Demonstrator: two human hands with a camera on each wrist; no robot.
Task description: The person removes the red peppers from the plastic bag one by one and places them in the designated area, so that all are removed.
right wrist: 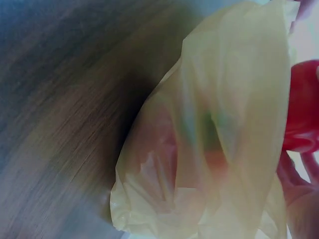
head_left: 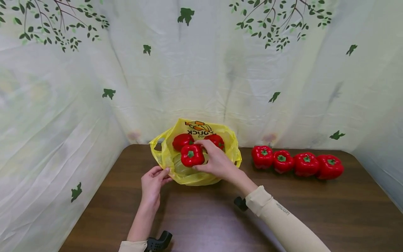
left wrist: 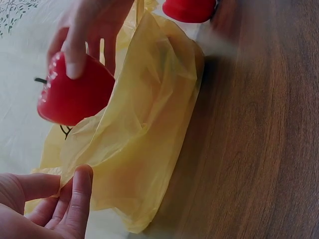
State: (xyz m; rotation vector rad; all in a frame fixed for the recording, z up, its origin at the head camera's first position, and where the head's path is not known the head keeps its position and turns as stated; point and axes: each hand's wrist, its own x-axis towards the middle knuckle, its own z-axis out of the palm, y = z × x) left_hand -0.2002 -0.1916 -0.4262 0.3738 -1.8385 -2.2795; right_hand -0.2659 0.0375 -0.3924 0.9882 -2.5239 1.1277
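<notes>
A yellow plastic bag (head_left: 189, 178) stands with its mouth spread at the back of the table. At its near left rim my left hand (head_left: 153, 183) pinches the plastic between thumb and fingers, also plain in the left wrist view. My right hand (head_left: 217, 161) grips a red bell pepper (head_left: 192, 155) with a green stem, over the bag's mouth. Two more red peppers, one at the left (head_left: 182, 141) and one at the right (head_left: 215, 140), lie inside behind it. In the right wrist view, reddish shapes show dimly through the bag wall (right wrist: 234, 99).
Several red bell peppers (head_left: 306, 163) stand in a row on the dark wooden table (head_left: 315, 210), right of the bag. A pale curtain with leaf prints (head_left: 201, 70) hangs behind the table's back edge and down the left side.
</notes>
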